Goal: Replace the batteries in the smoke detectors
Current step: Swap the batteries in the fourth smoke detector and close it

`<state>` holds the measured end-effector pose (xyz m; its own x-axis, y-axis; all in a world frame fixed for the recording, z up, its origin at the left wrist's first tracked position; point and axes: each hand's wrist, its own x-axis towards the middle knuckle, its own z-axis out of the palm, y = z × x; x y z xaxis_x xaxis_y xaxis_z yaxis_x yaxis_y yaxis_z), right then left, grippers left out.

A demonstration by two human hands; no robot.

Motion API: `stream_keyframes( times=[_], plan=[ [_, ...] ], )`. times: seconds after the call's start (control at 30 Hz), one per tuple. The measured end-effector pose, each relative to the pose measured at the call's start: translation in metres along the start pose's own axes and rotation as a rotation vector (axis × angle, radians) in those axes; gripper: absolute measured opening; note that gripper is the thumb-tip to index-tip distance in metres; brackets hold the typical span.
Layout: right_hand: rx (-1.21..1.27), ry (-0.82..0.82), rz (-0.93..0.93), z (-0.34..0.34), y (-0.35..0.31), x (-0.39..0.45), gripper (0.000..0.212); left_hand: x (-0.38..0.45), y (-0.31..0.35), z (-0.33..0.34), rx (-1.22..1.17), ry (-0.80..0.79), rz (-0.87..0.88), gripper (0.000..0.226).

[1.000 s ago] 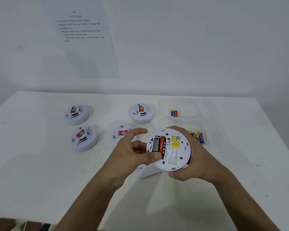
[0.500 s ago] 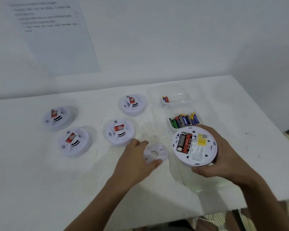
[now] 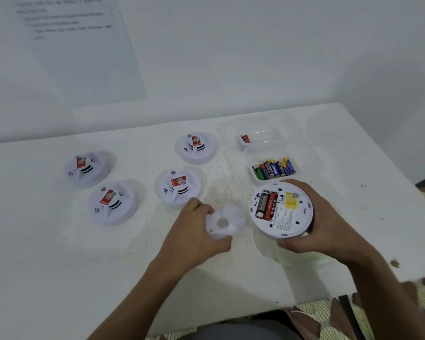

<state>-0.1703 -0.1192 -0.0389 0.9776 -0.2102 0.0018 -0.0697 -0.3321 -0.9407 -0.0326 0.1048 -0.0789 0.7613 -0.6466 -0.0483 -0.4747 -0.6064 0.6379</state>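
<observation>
Head view: right hand (image 3: 314,224) grips opened smoke detector (image 3: 281,210).

Four round white plastic smoke detectors (image 3: 178,187) are sitting in a loose cluster on the left half of the white tabletop (image 3: 47,253). To their right, two clear plastic trays are lying one behind the other: the rear tray (image 3: 268,130) is holding a couple of batteries (image 3: 245,138), and the front tray (image 3: 304,159) is holding a row of cylindrical batteries (image 3: 274,168). A sheet of printed paper (image 3: 84,50) is hanging on the wall behind.
</observation>
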Motion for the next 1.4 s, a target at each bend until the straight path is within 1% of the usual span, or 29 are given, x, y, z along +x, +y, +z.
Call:
stream_keyframes(
  times=[0.1, 0.17, 0.23, 0.3, 0.37, 0.43, 0.67, 0.97, 1.13, 1.27, 1.4],
  plan=[
    [-0.009, -0.021, -0.009, 0.006, -0.002, 0.003, 0.095, -0.013, 0.007, -0.031, -0.071, 0.164, 0.022, 0.052],
    [-0.012, -0.056, -0.028, 0.015, -0.007, 0.008, 0.094, -0.017, 0.015, -0.052, -0.172, 0.248, 0.085, 0.053],
    [-0.006, -0.099, -0.056, 0.027, -0.014, 0.017, 0.092, -0.016, 0.021, -0.065, -0.228, 0.21, 0.183, 0.053],
    [-0.001, -0.139, -0.086, 0.041, -0.02, 0.025, 0.091, -0.014, 0.024, -0.07, -0.228, 0.102, 0.252, 0.054],
    [-0.007, -0.165, -0.112, 0.053, -0.025, 0.033, 0.093, -0.012, 0.025, -0.072, -0.192, 0.02, 0.237, 0.057],
    [-0.001, -0.19, -0.128, 0.062, -0.028, 0.04, 0.095, -0.012, 0.022, -0.075, -0.191, -0.01, 0.21, 0.06],
    [0.017, -0.269, -0.147, 0.074, -0.034, 0.054, 0.095, -0.015, 0.009, -0.092, -0.277, -0.05, 0.179, 0.062],
    [-0.013, -0.305, -0.16, 0.079, -0.039, 0.069, 0.094, -0.011, 0.003, -0.107, -0.331, -0.134, 0.103, 0.061],
    [0.0, -0.307, -0.16, 0.08, -0.044, 0.075, 0.093, -0.006, 0.004, -0.11, -0.391, -0.162, 0.092, 0.067],
    [0.002, -0.313, -0.156, 0.08, -0.046, 0.079, 0.094, 0.0, 0.0, -0.111, -0.344, -0.167, 0.102, 0.062],
    [-0.008, -0.306, -0.174, 0.084, -0.045, 0.079, 0.096, 0.004, -0.002, -0.11, -0.372, -0.142, 0.045, 0.062]
  ],
)
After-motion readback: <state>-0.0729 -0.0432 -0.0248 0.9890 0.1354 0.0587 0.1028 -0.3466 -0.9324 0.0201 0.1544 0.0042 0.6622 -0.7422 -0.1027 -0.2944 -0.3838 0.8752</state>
